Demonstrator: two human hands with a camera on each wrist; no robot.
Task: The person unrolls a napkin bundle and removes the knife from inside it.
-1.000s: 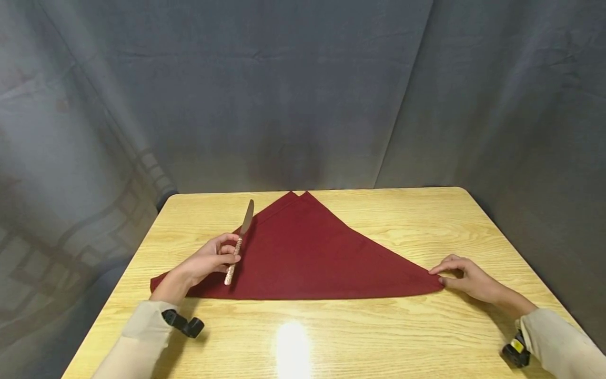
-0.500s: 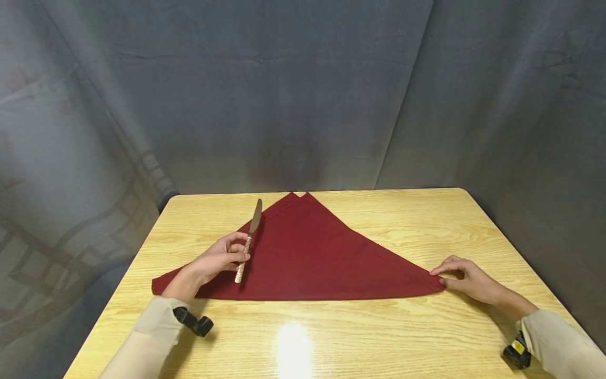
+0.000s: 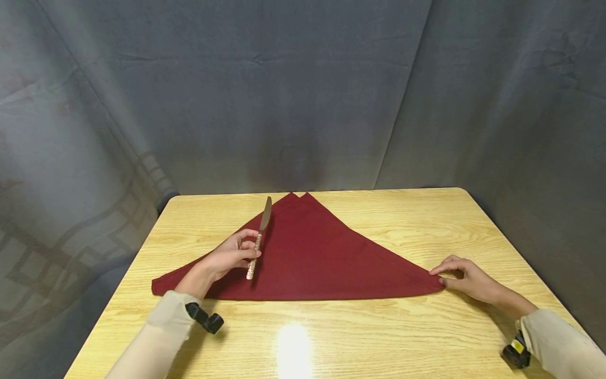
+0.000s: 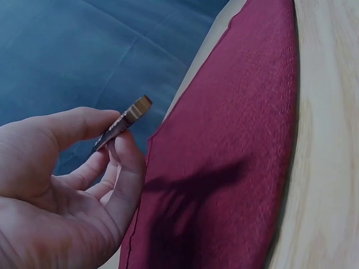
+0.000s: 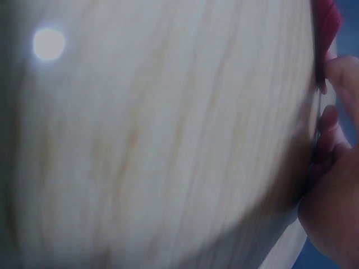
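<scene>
Our left hand pinches the stiff, light table knife by its patterned handle (best hold) over the soft maroon napkin, whose right corner our right hand pinches.

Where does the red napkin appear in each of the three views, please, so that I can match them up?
Head: the red napkin lies as a folded triangle in the middle of the table.
Left wrist: it fills the centre and right, beside the left hand gripping the knife.
Right wrist: only a corner shows at top right, by the right hand.
Shared landmark: the pale wooden table.
</scene>
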